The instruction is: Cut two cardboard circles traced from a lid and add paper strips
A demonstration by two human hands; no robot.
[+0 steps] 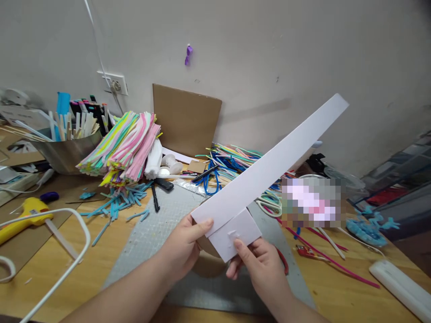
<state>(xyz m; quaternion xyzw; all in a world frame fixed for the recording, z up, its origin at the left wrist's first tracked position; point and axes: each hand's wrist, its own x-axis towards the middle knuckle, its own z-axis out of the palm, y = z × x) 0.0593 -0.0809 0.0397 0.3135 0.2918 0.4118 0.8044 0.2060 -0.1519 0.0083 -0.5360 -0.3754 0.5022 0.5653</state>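
Note:
A long white paper strip [272,168] slants up to the right above the grey cutting mat [134,251]. My left hand [183,246] is closed on its lower left end, the thumb lying on top. Below the strip is a shorter white paper piece [240,229] with a small raised or torn patch. My right hand [257,260] pinches this piece at its lower right corner. Behind the papers, a brown round-edged piece [207,246] shows in part, mostly hidden. Red-handled scissors, it seems, show a red curved handle [283,261] beside my right hand.
A yellow glue gun [30,217] with a white cord lies left. Bundled pipe cleaners [124,148], a metal bowl [67,154] of sticks and a brown board [185,119] stand along the wall. Cut blue pieces [124,202] lie left of the mat; a white power strip [400,287] lies right.

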